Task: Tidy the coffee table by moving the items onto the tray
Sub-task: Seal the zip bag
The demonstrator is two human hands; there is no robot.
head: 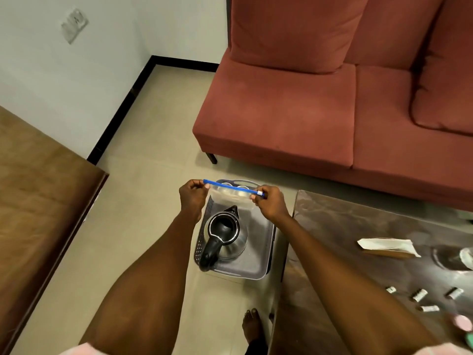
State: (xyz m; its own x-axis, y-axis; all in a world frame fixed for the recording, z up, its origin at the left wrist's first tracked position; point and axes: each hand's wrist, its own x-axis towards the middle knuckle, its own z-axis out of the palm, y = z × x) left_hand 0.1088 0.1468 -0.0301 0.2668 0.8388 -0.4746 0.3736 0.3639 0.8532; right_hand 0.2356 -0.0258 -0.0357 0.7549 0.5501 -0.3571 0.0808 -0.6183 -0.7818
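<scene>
**Both hands hold a zip bag over the tray**

Sofa, red, fills the far side beyond the tray. Wooden furniture top lies well left of the tray. Desk, dark and glossy, stands just right of the tray, touching or nearly so; cannot tell which.

Tray, grey with perforated sides, sits on the floor, not on the desk. Kettle, steel with black lid and handle, stands upright in the tray, nearer its left wall, handle toward the camera. Two round items at the tray's far end are hidden behind the bag; cannot tell what they are.

Bag, clear with a blue zip strip, hangs above the tray's far half. Left hand: fingers curled, pinching the strip's left end. Right hand: fingers curled, pinching the right end at the white slider.

Right of the tray, on the desk: tissue on a brown flat item, a dark round thing at the frame edge, four small rolls lying apart, and a pink disc.

A bare foot stands on the floor, nearer the camera than the tray.
</scene>
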